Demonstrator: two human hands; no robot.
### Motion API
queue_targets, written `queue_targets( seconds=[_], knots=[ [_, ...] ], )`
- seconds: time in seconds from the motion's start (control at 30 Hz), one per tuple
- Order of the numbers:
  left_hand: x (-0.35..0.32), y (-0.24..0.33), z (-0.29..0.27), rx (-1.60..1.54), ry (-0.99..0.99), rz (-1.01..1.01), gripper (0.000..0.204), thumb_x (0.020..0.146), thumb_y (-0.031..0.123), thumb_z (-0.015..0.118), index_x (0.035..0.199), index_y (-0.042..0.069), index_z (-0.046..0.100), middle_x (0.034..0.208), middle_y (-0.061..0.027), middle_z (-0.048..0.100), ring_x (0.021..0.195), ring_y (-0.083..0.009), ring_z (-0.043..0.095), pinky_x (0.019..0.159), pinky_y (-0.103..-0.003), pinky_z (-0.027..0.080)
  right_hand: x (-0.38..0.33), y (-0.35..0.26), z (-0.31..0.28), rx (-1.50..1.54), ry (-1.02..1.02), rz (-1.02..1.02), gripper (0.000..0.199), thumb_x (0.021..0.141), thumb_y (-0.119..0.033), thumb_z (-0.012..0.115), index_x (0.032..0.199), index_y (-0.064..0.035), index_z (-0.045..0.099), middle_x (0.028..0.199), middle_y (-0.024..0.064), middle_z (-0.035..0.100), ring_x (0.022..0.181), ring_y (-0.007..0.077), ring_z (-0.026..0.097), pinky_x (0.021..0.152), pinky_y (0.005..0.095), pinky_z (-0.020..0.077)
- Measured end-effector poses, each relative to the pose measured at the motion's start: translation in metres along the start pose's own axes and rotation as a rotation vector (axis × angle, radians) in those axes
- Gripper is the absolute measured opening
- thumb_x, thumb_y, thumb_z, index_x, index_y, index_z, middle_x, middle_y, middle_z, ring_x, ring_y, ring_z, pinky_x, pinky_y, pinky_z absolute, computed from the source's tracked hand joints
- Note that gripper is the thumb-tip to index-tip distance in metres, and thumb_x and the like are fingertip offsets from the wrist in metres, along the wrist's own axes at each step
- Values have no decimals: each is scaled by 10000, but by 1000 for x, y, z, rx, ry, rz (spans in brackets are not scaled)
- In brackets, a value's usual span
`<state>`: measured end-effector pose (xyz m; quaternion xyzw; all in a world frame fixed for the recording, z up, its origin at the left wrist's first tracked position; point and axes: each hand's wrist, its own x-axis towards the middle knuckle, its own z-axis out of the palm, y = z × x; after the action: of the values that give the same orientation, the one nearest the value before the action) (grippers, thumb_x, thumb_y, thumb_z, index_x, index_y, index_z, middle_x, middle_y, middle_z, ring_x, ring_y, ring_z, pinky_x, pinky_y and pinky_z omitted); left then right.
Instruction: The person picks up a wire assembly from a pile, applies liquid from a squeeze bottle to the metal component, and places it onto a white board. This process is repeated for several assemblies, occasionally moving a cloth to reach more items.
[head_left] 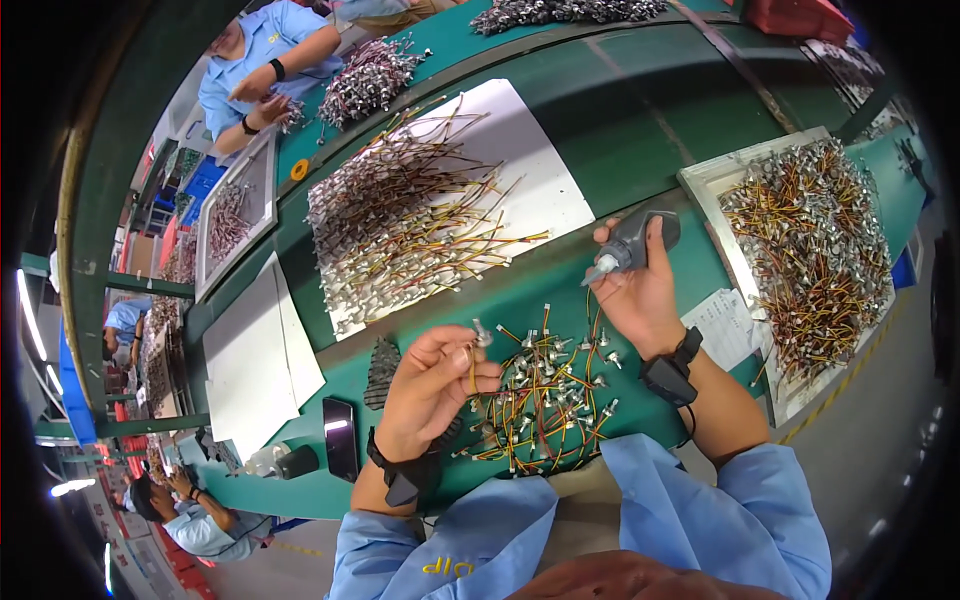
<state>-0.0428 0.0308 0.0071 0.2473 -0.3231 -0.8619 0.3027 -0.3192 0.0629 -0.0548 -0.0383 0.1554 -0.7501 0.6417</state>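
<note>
My left hand (pixel 437 385) pinches a small wired component (pixel 482 333) between thumb and fingers. Its silver shaft points up, and thin coloured leads hang below. My right hand (pixel 640 300) is wrapped round a dark grey squeeze bottle (pixel 640 240). The bottle is tilted, and its pale pointed nozzle (pixel 603 268) faces down and left, apart from the component. Below and between my hands lies a loose pile of similar wired components (pixel 545 395) on the green bench, with red, yellow and dark leads.
Rows of wired components (pixel 400 220) cover a white board (pixel 545 170) ahead. At right, a white-framed tray (pixel 715 190) is heaped with more, beside a paper sheet (pixel 720 325). White sheets (pixel 255 365), a phone (pixel 341 440) and a dark-capped bottle (pixel 295 461) lie left. A co-worker (pixel 270 70) handles parts across the bench.
</note>
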Motion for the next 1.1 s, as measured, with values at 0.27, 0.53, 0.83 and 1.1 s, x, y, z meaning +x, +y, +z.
queue_targets(
  seconds=[0.27, 0.53, 0.83, 1.1],
  knots=[
    [-3, -62, -9, 346, 195, -34, 333, 922, 52, 595, 1251, 38, 547, 996, -113, 689, 958, -230, 675, 860, -335, 543, -10, 33, 16, -265, -174, 50, 460, 935, -398, 580, 1290, -132, 461, 1310, 105, 530, 729, 107, 546, 721, 296, 489],
    [-30, 17, -26, 1332, 267, 350, 311, 827, 116, 691, 1128, 51, 648, 951, -148, 685, 789, -288, 668, 692, -358, 526, -16, 37, 0, -235, -263, 86, 542, 920, -323, 627, 1372, -166, 372, 1413, 102, 424, 726, 109, 531, 720, 300, 465],
    [-80, 18, -109, 1680, 806, 18, 248, 835, 132, 707, 986, -10, 572, 930, -122, 648, 822, -211, 654, 708, -305, 507, -16, 38, -3, -263, -222, 97, 569, 886, -362, 672, 1339, -161, 393, 1406, 78, 424, 642, 84, 482, 689, 272, 427],
    [-26, -20, -63, 363, 384, 91, 152, 939, 109, 609, 1006, 27, 499, 884, -91, 684, 805, -105, 635, 689, -246, 501, -25, 41, 5, -277, -396, 166, 590, 845, -315, 731, 1299, -140, 397, 1324, 71, 463, 674, 127, 554, 685, 304, 477]
  ],
)
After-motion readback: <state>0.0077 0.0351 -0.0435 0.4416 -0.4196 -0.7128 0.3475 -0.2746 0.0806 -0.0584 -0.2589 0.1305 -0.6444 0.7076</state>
